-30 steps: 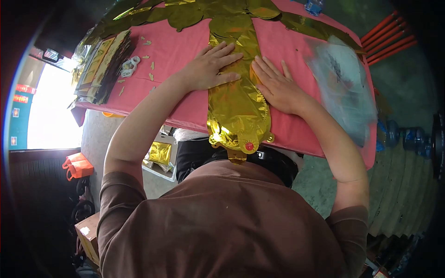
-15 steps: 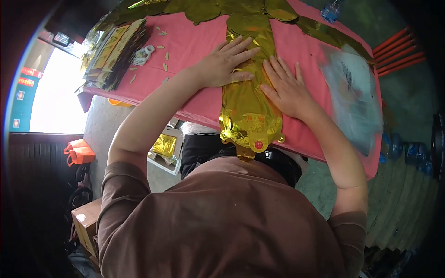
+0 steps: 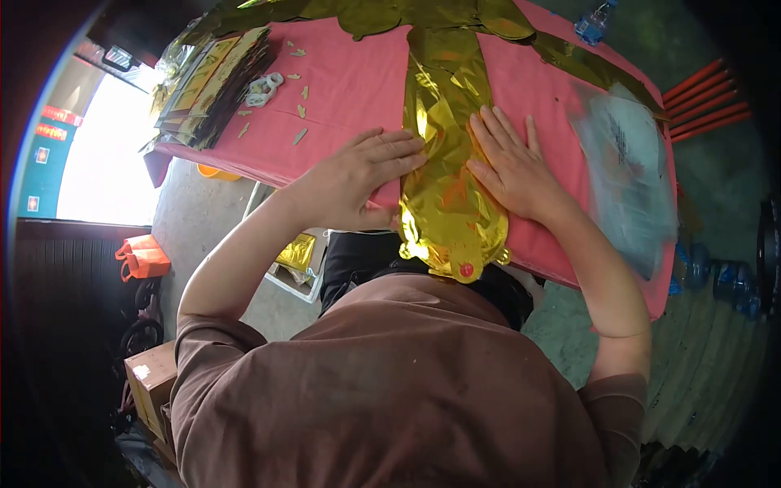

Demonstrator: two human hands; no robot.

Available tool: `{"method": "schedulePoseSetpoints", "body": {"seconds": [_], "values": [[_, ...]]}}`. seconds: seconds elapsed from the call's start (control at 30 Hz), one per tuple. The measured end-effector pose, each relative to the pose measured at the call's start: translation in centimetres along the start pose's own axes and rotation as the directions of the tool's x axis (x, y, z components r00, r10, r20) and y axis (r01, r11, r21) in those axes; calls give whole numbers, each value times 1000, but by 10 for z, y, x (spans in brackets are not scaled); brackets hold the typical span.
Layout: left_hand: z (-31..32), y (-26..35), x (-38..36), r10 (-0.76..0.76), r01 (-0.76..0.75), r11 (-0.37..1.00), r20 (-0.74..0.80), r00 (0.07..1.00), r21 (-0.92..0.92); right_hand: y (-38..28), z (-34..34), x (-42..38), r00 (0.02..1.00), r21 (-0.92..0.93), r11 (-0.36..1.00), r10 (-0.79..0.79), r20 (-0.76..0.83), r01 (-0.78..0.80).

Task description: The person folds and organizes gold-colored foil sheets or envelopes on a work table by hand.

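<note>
A flat gold foil piece (image 3: pixel 447 187), which looks like an uninflated foil balloon, lies lengthwise on a pink-covered table (image 3: pixel 350 81). Its near end has a scalloped edge and a small red dot, and hangs over the table's edge towards my waist. My left hand (image 3: pixel 362 179) lies at its left edge, fingertips touching the foil and thumb stretched towards me. On the right edge rests my right hand (image 3: pixel 514 167), flat with fingers spread. Larger gold foil sheets (image 3: pixel 374 16) stretch across the table's far side.
Stacked printed packets (image 3: pixel 211 85), a white roll or loop (image 3: pixel 263 89) and several small pale strips (image 3: pixel 302 111) lie at left. At right are see-through plastic bags (image 3: pixel 626 179) and a water bottle (image 3: pixel 594 23). Below, a white box (image 3: pixel 297 285) holds gold packets.
My left hand has slid towards me along the foil and out to its left edge. The foil's near end now looks smoother, its lower tab no longer seen. My right hand has barely moved.
</note>
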State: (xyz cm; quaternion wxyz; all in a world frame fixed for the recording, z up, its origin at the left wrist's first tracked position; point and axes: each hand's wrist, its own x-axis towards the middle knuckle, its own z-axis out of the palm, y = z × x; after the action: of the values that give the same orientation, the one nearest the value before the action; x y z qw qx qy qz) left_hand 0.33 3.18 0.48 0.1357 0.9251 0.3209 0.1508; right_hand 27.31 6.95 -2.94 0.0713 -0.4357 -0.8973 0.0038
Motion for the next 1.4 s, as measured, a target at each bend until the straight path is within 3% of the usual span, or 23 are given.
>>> {"method": "schedulePoseSetpoints", "body": {"seconds": [0.1, 0.2, 0.37, 0.4, 0.47, 0.63, 0.7, 0.73, 0.8, 0.83, 0.9, 0.97, 1.07, 1.13, 1.23, 1.3, 1.33, 1.4], "values": [[1, 8, -4, 44, -44, 999, -5, 999, -4, -8, -5, -10, 1000, 12, 1000, -19, 17, 19], [4, 10, -3, -50, 43, 996, -88, 995, -72, -15, -8, -16, 1000, 21, 1000, -17, 26, 16], [6, -1, 10, 85, -86, 996, -250, 965, 7, -16, -7, -17, 999, 10, 1000, -6, 37, 5], [6, -7, 14, 87, -87, 996, -252, 964, 9, -16, -7, -16, 999, 9, 1000, -6, 39, 6], [8, -17, 21, 287, -261, 955, -209, 935, 143, -17, -10, -16, 998, 2, 1000, 10, 68, -10], [13, -19, 21, 329, -286, 925, -148, 933, 251, -12, -5, -17, 999, 38, 999, 8, 41, -10], [12, -19, 21, 333, -284, 918, -147, 932, 278, -6, -9, -18, 1000, 205, 979, -6, 24, 1], [11, -19, 21, 321, -280, 929, -151, 935, 244, 0, -12, -19, 1000, 205, 979, -7, 25, 2], [11, -20, 20, 306, -271, 939, -160, 938, 212, 11, -20, -20, 997, 514, 856, -26, -75, 61], [13, -23, 20, 267, -247, 962, -201, 942, 119, 13, -23, -21, 997, 512, 857, -28, -74, 62], [13, -24, 21, 230, -231, 973, -239, 943, 21, 15, -28, -26, 973, 189, 965, -151, -172, 184], [14, -24, 21, 136, -161, 984, -268, 954, -74, 12, -31, -22, 959, 170, 955, -209, -192, 242], [15, -24, 23, 118, -154, 982, -287, 951, -106, -4, -31, -13, 920, 206, 915, -291, -263, 348], [16, -25, 24, 141, -171, 981, -283, 949, -87, -7, -31, -9, 896, 255, 883, -308, -320, 395], [13, -23, 23, 209, -221, 975, -264, 942, -16, -3, -25, -3, 854, 170, 851, -443, -274, 496], [11, -23, 22, 254, -253, 967, -247, 935, 37, 0, -19, -3, 854, 297, 802, -460, -244, 518], [11, -24, 22, 203, -212, 977, -227, 952, -16, 2, -18, -3, 852, 294, 802, -462, -246, 520], [8, -27, 23, 155, -172, 983, -207, 966, -65, 6, -18, -3, 961, 640, 719, -243, -133, 270]]}}
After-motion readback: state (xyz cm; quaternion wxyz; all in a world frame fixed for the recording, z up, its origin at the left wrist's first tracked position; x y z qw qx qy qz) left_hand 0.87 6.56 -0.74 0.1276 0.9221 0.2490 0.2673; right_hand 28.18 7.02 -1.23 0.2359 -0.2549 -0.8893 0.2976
